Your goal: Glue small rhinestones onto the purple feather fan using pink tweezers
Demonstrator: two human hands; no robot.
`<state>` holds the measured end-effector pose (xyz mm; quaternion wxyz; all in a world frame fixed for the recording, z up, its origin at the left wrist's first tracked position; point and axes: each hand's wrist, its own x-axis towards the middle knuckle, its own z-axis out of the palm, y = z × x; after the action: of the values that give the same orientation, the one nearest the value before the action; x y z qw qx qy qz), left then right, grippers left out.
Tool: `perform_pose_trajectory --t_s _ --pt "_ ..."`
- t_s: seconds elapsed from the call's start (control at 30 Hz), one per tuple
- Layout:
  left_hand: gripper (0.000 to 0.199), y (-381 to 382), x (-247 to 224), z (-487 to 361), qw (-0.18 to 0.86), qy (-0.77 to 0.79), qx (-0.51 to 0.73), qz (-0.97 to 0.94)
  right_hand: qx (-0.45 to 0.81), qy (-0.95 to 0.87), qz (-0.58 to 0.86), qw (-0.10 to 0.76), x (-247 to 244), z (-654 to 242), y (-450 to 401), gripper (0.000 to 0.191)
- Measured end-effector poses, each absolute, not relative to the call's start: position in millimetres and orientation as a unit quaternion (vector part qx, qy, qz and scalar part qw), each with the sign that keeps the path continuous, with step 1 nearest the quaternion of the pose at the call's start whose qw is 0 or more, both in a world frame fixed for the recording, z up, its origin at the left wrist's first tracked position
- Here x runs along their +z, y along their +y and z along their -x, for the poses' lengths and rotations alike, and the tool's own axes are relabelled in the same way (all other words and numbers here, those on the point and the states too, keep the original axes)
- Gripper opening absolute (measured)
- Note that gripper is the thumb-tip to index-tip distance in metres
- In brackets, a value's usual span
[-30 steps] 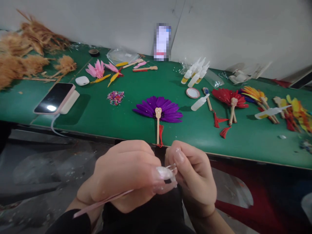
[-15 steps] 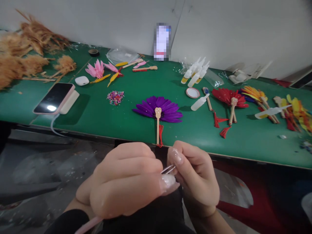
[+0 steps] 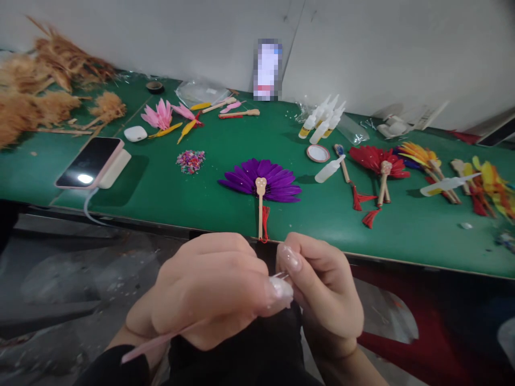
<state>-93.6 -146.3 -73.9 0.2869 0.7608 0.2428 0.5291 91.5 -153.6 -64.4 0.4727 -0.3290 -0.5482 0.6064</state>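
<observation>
My left hand (image 3: 213, 289) is closed around a pair of slim pink tweezers (image 3: 151, 344). Their rear end sticks out behind the hand at lower left, and two thin tips show beyond its thumb. Those tips reach the fingers of my right hand (image 3: 322, 292), which is closed in a pinch; whatever lies between its fingertips is hidden. Just past both hands, a purple feather fan (image 3: 265, 179) lies on the green table (image 3: 237, 136). It has a wooden handle (image 3: 260, 214) with pale dots on its head and a red tassel (image 3: 266, 220).
To the left are a pile of coloured bits (image 3: 190, 161), a phone (image 3: 90, 161) on a stand and dried plant bunches (image 3: 60, 59). Glue bottles (image 3: 322, 120), a round lid (image 3: 317, 153) and a red feather fan (image 3: 380, 161) lie right. Pink feathers (image 3: 160, 114) lie farther back.
My left hand has turned slightly and lifted a little, so more of the pink tweezers shows behind it and less of their tips. My right hand has barely moved.
</observation>
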Motion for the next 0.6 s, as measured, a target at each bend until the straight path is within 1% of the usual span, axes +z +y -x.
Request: perform_pose_trajectory --t_s 0.07,0.23,0.33,0.43,0.5,0.6 --pt "0.008 -140 -63 89 0.29 0.207 0.573 -0.738 0.614 -0.546 0.32 0.472 -66 -92 -154 0.036" --pt "0.015 -134 -53 83 0.333 0.245 0.558 -0.72 0.62 -0.548 0.31 0.469 -67 -94 -154 0.034" --pt "0.012 -135 -53 82 0.323 0.223 0.57 -0.722 0.615 -0.548 0.322 0.468 -65 -93 -154 0.036" --pt "0.011 -136 -53 83 0.334 0.234 0.559 -0.722 0.616 -0.548 0.333 0.457 -63 -94 -153 0.036" --pt "0.01 -134 -54 85 0.346 0.243 0.539 -0.729 0.617 -0.546 0.331 0.46 -62 -94 -153 0.034" --pt "0.008 -131 -58 87 0.336 0.231 0.554 -0.726 0.615 -0.547 0.329 0.463 -61 -95 -153 0.031"
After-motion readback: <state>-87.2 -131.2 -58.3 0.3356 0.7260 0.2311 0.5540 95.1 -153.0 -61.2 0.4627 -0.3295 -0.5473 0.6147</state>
